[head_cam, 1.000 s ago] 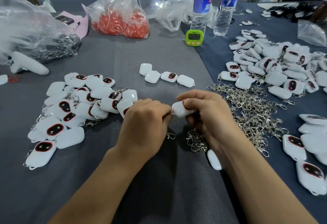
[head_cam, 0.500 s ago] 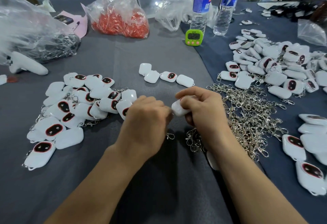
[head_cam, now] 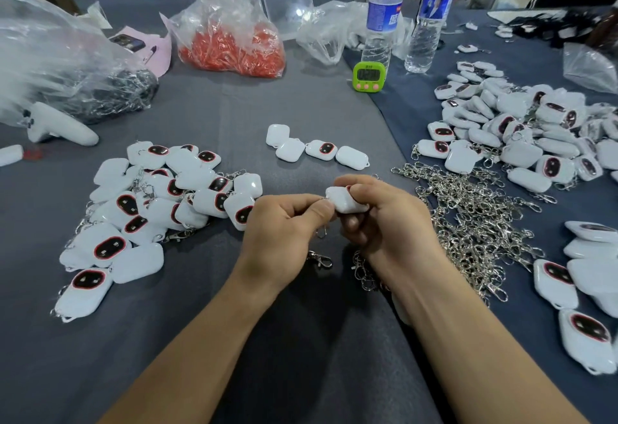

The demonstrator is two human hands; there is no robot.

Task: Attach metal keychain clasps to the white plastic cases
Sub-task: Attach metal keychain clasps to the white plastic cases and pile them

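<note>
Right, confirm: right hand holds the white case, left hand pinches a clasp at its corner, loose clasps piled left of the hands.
No: the head view shows the loose clasps piled right of the hands. Otherwise yes: right hand holds the white case, left hand pinches a clasp at its corner.

Bare arms, nothing worn in view.
The left grip (head_cam: 281, 233) and the right grip (head_cam: 384, 226) are bare to the fingertips, and the left forearm (head_cam: 200, 340) and right forearm (head_cam: 468, 340) are uncovered right to the near edge.
</note>
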